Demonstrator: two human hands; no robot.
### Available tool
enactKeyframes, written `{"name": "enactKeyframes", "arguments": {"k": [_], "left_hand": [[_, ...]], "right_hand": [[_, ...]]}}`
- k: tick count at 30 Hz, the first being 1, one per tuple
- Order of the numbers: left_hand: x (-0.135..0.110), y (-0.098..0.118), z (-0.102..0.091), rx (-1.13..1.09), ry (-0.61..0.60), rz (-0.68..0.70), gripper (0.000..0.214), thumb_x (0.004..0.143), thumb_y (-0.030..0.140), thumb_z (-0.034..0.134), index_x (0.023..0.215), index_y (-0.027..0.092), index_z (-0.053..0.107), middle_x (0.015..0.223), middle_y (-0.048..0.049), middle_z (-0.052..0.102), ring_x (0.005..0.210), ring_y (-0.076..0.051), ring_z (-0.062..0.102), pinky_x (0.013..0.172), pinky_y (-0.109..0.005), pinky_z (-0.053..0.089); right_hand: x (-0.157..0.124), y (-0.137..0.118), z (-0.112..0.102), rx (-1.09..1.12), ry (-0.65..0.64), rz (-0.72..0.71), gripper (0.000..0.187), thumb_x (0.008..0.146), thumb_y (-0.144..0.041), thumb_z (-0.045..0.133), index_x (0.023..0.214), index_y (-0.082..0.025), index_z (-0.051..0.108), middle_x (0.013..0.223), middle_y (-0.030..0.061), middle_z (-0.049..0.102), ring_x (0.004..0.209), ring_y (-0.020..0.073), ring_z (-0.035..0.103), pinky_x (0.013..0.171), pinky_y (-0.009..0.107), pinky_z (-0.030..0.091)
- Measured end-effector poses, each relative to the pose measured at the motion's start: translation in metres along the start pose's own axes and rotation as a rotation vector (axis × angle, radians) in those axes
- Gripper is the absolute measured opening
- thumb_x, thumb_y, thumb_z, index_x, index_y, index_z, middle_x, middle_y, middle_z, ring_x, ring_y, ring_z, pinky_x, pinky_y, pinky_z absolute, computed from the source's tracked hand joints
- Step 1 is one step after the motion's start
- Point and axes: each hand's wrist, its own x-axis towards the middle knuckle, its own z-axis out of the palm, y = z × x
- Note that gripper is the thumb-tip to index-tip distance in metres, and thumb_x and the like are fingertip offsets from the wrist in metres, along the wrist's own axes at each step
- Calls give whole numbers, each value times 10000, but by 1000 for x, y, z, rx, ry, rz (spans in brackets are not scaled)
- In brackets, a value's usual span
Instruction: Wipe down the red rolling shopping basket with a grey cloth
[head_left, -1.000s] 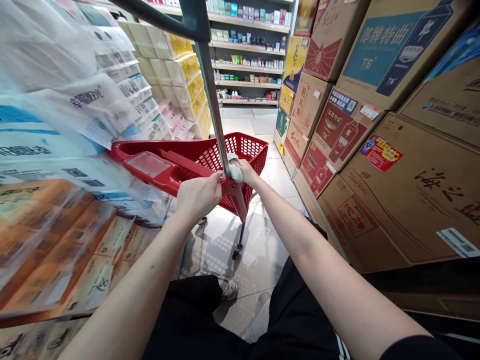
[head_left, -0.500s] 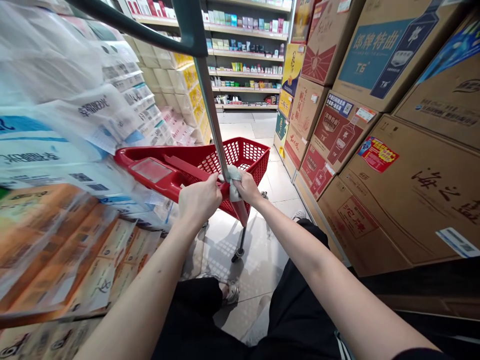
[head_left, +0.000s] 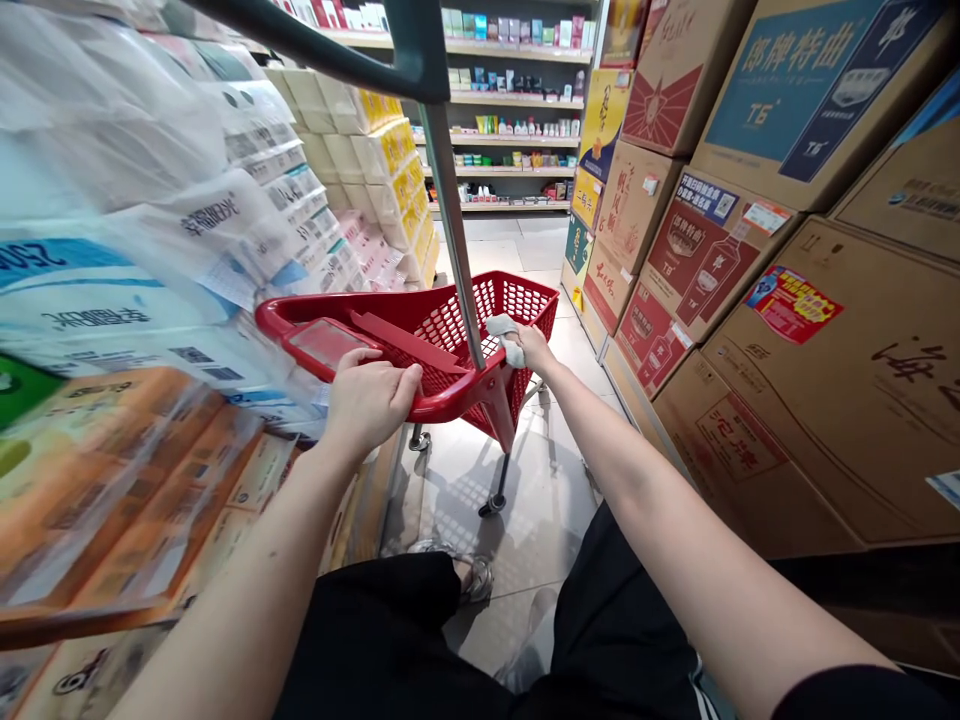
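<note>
A red plastic shopping cart (head_left: 442, 405) with a perforated basket stands before me on wheels. A metal pole (head_left: 456, 235) with a dark grey handle (head_left: 417, 60) on top rises from its near rim. My left hand (head_left: 371, 398) is wrapped over the rim, left of the pole. On the other side of the pole, my right hand (head_left: 534, 348) holds a pale grey cloth (head_left: 507, 340) against the right-hand rim of the basket. The fingertips of my right hand are partly hidden by the cloth.
Wrapped tissue packs (head_left: 225, 220) are stacked along the left, with orange packs (head_left: 127, 480) nearer me. Cardboard boxes (head_left: 795, 390) form a wall on the right. Shelves of small goods (head_left: 517, 95) stand at the back. The tiled floor (head_left: 517, 555) runs between the stacks.
My right hand and the cloth have moved from the pole's base to the right along the rim. My left hand has shifted left, away from the pole. The cart appears further right in view.
</note>
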Motion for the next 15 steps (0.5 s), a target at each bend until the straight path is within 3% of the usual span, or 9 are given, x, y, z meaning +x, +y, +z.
{"name": "enactKeyframes", "arguments": {"k": [3,5,10,12,15], "left_hand": [[0,1,6,-20,36,-12,602,948,400,219,578,220,659,649,-63,684,793,-197,628,1057,-414,329],[1,4,5,-39,41,-16,592,940,383,224,567,222,654,627,-64,670,784,-197,622,1054,-415,332],[1,5,6,-101,73,-53,586,939,383,236,553,231,649,584,-53,652,782,-196,618,1061,-408,335],[0,6,7,-123,96,-64,592,945,379,235,557,229,656,596,-54,665,786,-194,622,1068,-402,333],[-3,10,10,-152,121,-74,600,951,362,231,557,226,663,600,-51,674,748,-184,622,1069,-391,337]], "right_hand": [[-11,-1,0,-49,-17,-130,314,959,-302,440,1107,-168,683,1128,68,712,1121,208,603,1175,456,207],[-23,-6,3,-31,-6,-212,348,980,-310,400,1147,-168,670,1166,64,696,1148,197,591,1200,449,169],[-64,-43,15,138,83,-249,380,990,-412,373,1021,-198,686,985,39,701,1024,172,630,1032,327,429],[-80,-62,21,240,107,-180,439,996,-476,333,1026,-210,680,868,23,696,880,151,655,882,275,497],[-93,-79,29,406,173,-43,537,995,-536,262,1005,-195,677,687,-1,651,648,130,623,689,232,499]]}}
